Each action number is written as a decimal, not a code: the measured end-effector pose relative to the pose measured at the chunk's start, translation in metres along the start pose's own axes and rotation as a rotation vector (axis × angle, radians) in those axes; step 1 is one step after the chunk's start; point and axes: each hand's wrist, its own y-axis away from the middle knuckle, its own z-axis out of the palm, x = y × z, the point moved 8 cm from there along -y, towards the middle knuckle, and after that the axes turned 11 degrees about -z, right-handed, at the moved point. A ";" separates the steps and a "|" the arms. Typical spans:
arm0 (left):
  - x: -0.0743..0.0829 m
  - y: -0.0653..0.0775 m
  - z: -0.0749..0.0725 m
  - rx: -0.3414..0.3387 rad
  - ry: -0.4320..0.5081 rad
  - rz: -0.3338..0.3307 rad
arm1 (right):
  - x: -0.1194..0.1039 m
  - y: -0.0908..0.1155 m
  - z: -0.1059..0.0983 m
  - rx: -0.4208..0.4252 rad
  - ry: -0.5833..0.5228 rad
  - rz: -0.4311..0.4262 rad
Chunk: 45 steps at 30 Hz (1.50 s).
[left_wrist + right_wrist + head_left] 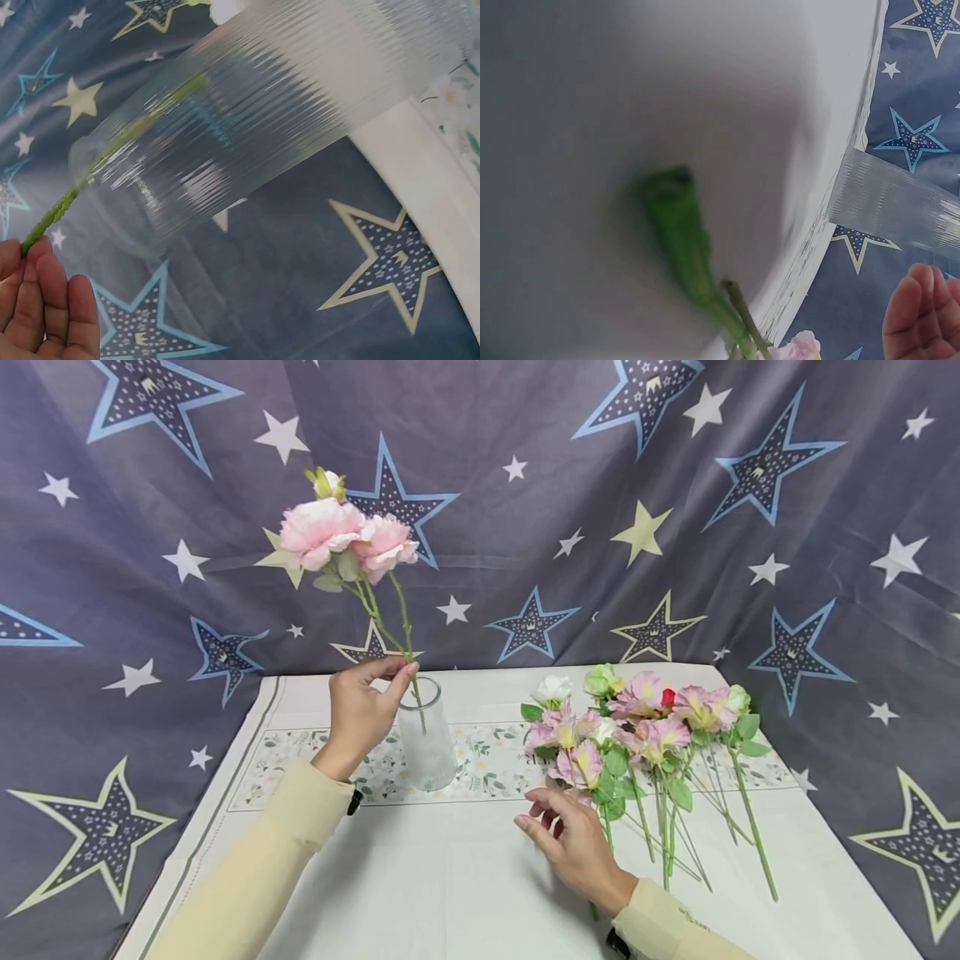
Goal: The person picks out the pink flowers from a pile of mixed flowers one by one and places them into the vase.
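My left hand [365, 714] pinches the green stem of a pink artificial peony [321, 531] between thumb and fingers. Two pink blooms and a bud top this spray. Its lower stem [142, 124] reaches down inside a ribbed clear glass vase [428, 743], seen through the wall in the left wrist view. My right hand [573, 847] holds nothing, its fingers loosely bent, just in front of a pile of artificial flowers [577, 760]. In the right wrist view a blurred green stem end [676, 232] lies close to the camera, and the right fingers [922, 311] show at the edge.
Several lilac, white and green flowers lie on the right of the white tablecloth [420, 877], stems toward the front. A small red bud [667, 697] sits among them. A floral printed band [487, 760] runs under the vase. A star-patterned curtain [480, 510] hangs behind and at both sides.
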 end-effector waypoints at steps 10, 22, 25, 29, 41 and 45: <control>-0.012 0.009 0.008 -0.036 -0.025 -0.017 | 0.000 -0.001 0.000 0.004 -0.001 0.005; -0.018 0.013 0.015 -0.124 -0.200 -0.008 | 0.003 0.002 0.002 0.010 -0.004 0.026; -0.016 0.015 0.014 -0.131 -0.263 0.013 | 0.003 0.002 0.002 0.013 -0.005 0.022; -0.011 0.022 0.009 -0.064 -0.431 0.082 | 0.003 0.002 0.002 0.013 -0.008 0.025; -0.009 0.051 -0.005 0.116 -0.502 0.178 | 0.007 0.005 0.003 0.001 -0.001 0.065; -0.016 0.059 -0.008 0.105 -0.473 0.128 | 0.008 0.004 0.000 0.007 0.002 0.069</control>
